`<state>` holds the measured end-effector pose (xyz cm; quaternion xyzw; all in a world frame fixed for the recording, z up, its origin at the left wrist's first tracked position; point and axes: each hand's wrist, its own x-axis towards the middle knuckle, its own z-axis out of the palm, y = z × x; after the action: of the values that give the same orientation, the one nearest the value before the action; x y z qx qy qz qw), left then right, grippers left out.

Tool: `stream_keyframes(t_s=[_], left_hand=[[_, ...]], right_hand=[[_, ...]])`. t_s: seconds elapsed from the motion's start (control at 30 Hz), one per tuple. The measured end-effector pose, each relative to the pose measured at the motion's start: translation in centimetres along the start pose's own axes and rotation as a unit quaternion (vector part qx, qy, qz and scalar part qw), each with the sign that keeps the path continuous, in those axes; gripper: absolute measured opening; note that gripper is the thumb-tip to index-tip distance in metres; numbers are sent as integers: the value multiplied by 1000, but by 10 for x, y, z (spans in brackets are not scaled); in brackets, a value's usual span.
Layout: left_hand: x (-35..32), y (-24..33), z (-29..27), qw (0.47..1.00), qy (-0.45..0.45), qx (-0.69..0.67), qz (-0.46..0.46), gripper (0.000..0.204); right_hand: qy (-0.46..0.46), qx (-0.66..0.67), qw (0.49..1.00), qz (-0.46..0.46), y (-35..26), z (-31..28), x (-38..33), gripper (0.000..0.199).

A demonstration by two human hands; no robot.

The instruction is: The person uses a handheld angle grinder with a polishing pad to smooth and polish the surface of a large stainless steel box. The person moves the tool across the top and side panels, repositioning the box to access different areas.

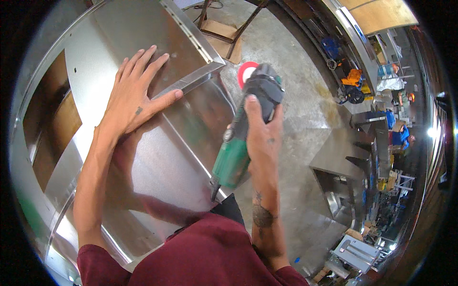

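My left hand (138,90) lies flat with fingers spread on a shiny sheet-metal piece (152,171), its thumb over the folded metal rim (193,82). In my right hand (262,128) is a green and black angle grinder (231,159), gripped around its body near the head. The grinder's red and white disc (247,72) is just right of the metal rim's corner and looks apart from it. A cord leaves the grinder's lower end by my waist. My right fingers are partly hidden behind the tool.
A rectangular opening (50,119) is cut in the metal at the left. A brown metal frame stand (219,31) stands on the concrete floor (300,90) beyond. To the right are an orange tool (352,77), a steel piece with a sink-like recess (336,195) and a workbench.
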<state>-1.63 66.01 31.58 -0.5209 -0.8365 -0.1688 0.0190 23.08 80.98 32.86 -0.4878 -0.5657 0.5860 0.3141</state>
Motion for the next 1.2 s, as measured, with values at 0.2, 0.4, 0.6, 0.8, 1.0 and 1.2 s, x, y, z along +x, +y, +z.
stream_keyframes(t_s=[0.2,0.4,0.6,0.8,1.0,1.2], left_hand=[[2,14,-6,999,21,18,21,81],[-24,84,26,976,57,0,209,47],[-13,155,123,989,52,73,117,74],[-93,276,163,908,-252,-238,234,75],[-75,269,135,991,35,-98,87,71],[-49,283,209,988,70,87,-104,79]], right_hand=[[6,139,988,73,-16,-118,-25,55],[50,49,992,101,10,-214,-58,59],[60,83,983,154,57,-261,-88,54],[76,93,979,165,92,-303,-99,59],[88,110,978,154,108,-376,-100,62],[51,120,982,136,124,-448,-95,64]])
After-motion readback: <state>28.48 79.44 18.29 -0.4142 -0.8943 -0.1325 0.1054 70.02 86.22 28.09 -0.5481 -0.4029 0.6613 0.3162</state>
